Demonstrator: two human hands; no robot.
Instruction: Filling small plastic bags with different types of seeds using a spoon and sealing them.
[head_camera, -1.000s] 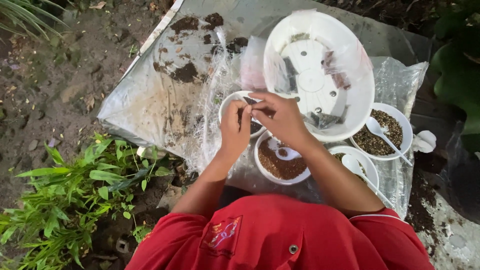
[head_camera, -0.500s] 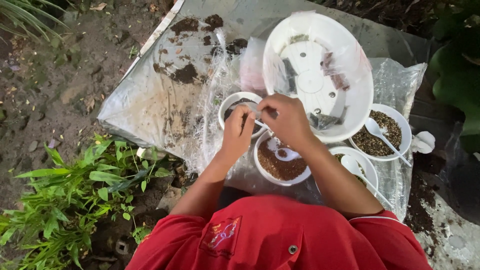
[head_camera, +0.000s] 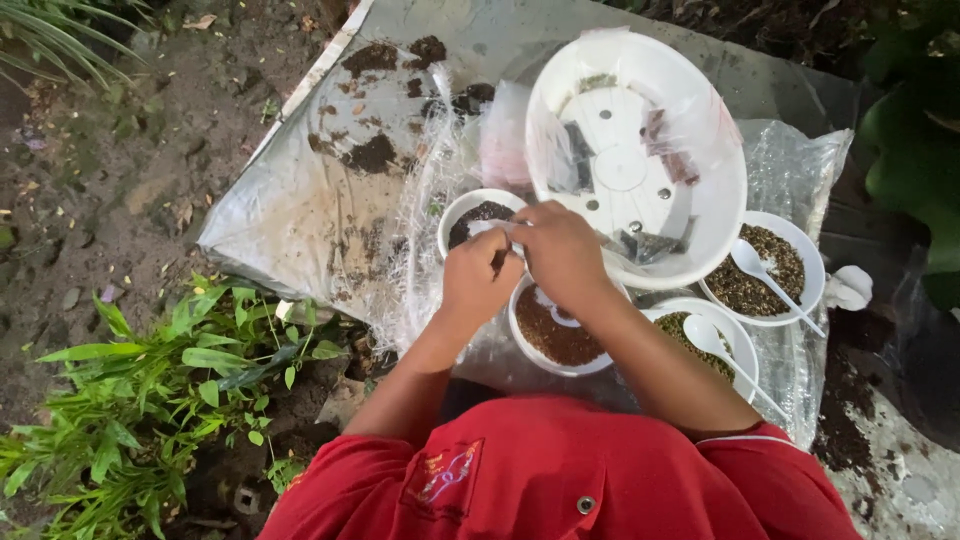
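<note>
My left hand (head_camera: 478, 278) and my right hand (head_camera: 562, 250) meet fingertip to fingertip over a small white bowl of dark soil (head_camera: 478, 212). Together they pinch a small white piece (head_camera: 497, 228), perhaps a spoon; most of it is hidden by the fingers. Just below the hands stands a white bowl of reddish-brown grains (head_camera: 555, 340) with a white spoon in it. My red shirt fills the bottom of the view.
A large white pot with drain holes (head_camera: 640, 160) holds small packets. Two more white bowls of grains with spoons (head_camera: 765, 265) (head_camera: 705, 335) stand at the right. Everything rests on a clear plastic sheet (head_camera: 320, 200) with soil clumps. A leafy green plant (head_camera: 150, 390) grows at lower left.
Both hands have stayed together and drifted slightly down toward the rim of the dark-soil bowl. The bowls and the pot have not moved.
</note>
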